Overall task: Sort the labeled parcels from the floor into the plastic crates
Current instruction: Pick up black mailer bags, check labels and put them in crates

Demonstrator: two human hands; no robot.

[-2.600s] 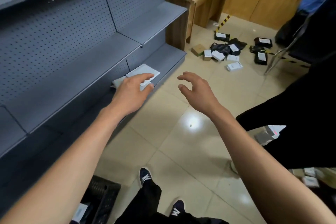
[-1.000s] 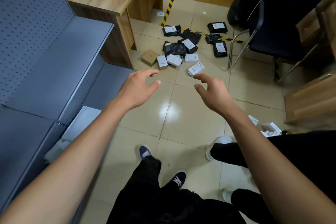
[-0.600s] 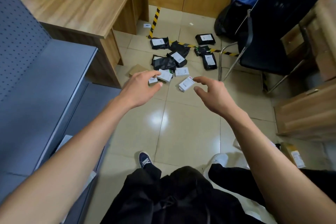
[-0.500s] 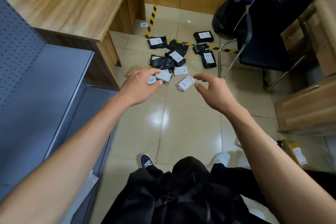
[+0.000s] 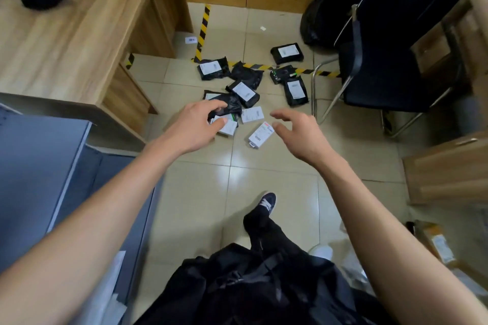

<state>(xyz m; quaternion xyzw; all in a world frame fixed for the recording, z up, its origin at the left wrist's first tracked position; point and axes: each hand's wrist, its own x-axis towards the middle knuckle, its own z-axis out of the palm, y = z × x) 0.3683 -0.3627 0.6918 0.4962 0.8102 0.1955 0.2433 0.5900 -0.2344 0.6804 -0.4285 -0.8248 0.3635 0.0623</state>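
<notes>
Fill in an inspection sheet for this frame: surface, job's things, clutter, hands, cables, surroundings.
Surface: beige tiled floor, striped hazard tape across it.
Job's things: black labeled parcels and white boxes scattered on the floor; no plastic crate in view.
Clutter: small paper scrap near the tape.
Hands: left hand and right hand both extended toward the pile, fingers relaxed, holding nothing.
Cables: nothing seen.
Surroundings: wooden desk, grey shelving, black chair.

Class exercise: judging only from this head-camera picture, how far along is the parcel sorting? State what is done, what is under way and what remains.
Done: nothing visible; no crate shows in this view. Under way: left hand and right hand reach, empty, toward the parcel pile on the tiled floor. Left: every black bag and white box there, including the white box nearest the right hand.
</notes>
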